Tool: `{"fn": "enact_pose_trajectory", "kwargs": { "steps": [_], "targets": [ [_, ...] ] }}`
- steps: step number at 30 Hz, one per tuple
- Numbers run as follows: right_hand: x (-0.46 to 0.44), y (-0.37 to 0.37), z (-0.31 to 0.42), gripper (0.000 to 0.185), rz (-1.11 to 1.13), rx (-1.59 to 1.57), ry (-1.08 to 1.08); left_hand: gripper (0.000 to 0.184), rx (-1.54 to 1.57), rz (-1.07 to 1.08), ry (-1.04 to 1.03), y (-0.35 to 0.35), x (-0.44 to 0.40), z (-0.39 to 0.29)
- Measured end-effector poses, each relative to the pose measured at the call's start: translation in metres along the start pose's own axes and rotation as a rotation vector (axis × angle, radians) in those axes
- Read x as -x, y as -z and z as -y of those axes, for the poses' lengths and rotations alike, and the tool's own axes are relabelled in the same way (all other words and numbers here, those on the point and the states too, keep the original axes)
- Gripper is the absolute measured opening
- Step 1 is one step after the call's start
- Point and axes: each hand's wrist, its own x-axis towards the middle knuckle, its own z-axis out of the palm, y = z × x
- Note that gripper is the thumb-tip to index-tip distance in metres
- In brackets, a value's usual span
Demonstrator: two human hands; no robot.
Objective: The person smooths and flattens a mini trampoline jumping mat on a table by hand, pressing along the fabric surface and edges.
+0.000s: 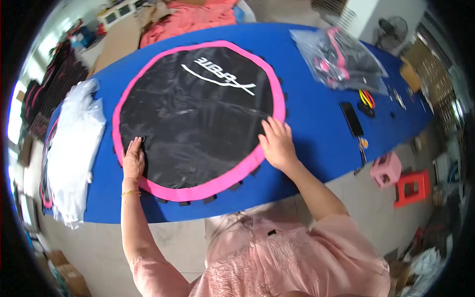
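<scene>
I find the round black mat [198, 123] flat on the blue counter [316, 133], left hand [132, 159] and right hand [278, 143] resting open on its left and right near edges, gripping nothing; I judge it light, floppy, best held by its pink rim [198, 190].

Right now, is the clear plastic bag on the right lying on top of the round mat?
No, the bag lies on the blue table, apart from the mat.

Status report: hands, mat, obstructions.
Left hand on round mat, left edge; right hand on right edge. Mat spread over blue table. Bagged goods off to right, not blocking.
</scene>
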Motion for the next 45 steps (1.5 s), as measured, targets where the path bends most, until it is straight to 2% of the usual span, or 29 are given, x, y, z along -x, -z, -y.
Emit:
{"fn": "enact_pose_trajectory", "kwargs": {
  "steps": [6, 9, 11, 14, 15, 17, 18, 21, 23, 27, 31, 34, 37, 39, 41, 43, 45],
  "targets": [
    [0.0, 0.0, 0.002, 0.054, 0.065, -0.024, -0.054, 0.045, 0.003, 0.147, -0.25, 0.015, 0.031, -0.104],
    [-0.003, 0.0, 0.0, 0.054, 0.11, -0.005, -0.061, 0.042, 0.114, 0.107, -0.426, 0.018, 0.056, -0.163],
    [-0.015, 0.014, -0.001, 0.047, 0.214, -0.01, -0.072, 0.041, 0.176, 0.124, -0.484, 0.018, 0.069, -0.194],
    [-0.034, 0.001, -0.011, 0.031, 0.092, -0.048, -0.053, 0.04, 0.129, 0.13, -0.535, 0.009, 0.076, -0.226],
    [-0.041, 0.008, -0.004, 0.029, 0.141, 0.012, -0.082, 0.04, 0.139, 0.134, -0.55, 0.001, 0.078, -0.233],
    [-0.053, -0.011, 0.0, 0.027, 0.167, -0.267, -0.079, 0.04, 0.133, 0.058, -0.549, -0.015, 0.081, -0.245],
    [-0.055, -0.005, 0.008, 0.025, 0.173, -0.287, -0.018, 0.041, 0.11, 0.069, -0.519, -0.015, 0.085, -0.255],
    [-0.044, -0.008, 0.036, 0.023, 0.112, -0.446, 0.14, 0.042, 0.047, 0.062, -0.49, -0.02, 0.088, -0.267],
    [-0.036, -0.021, 0.047, 0.024, 0.123, -0.478, 0.162, 0.042, 0.162, 0.022, -0.471, -0.032, 0.089, -0.259],
    [-0.026, -0.032, 0.051, 0.018, 0.146, -0.382, 0.294, 0.042, 0.228, -0.01, -0.465, -0.038, 0.089, -0.255],
    [-0.024, -0.035, 0.051, 0.018, 0.13, -0.418, 0.289, 0.042, 0.211, -0.055, -0.494, -0.036, 0.09, -0.258],
    [-0.027, -0.046, 0.055, 0.02, 0.03, -0.434, 0.316, 0.042, 0.221, -0.06, -0.493, -0.042, 0.09, -0.254],
    [-0.026, -0.043, 0.064, 0.022, 0.009, -0.494, 0.348, 0.044, 0.252, -0.018, -0.452, -0.042, 0.09, -0.254],
    [-0.024, -0.033, 0.068, 0.024, 0.15, -0.514, 0.339, 0.045, 0.292, -0.006, -0.434, -0.038, 0.091, -0.257],
    [-0.023, -0.029, 0.066, 0.025, 0.153, -0.497, 0.35, 0.047, 0.334, 0.004, -0.417, -0.033, 0.093, -0.263],
    [-0.022, -0.03, 0.065, 0.025, 0.152, -0.531, 0.37, 0.048, 0.192, -0.083, -0.428, -0.03, 0.099, -0.264],
    [-0.02, -0.029, 0.062, 0.024, 0.179, -0.496, 0.384, 0.049, 0.203, -0.106, -0.435, -0.037, 0.104, -0.253]
  ]
}}
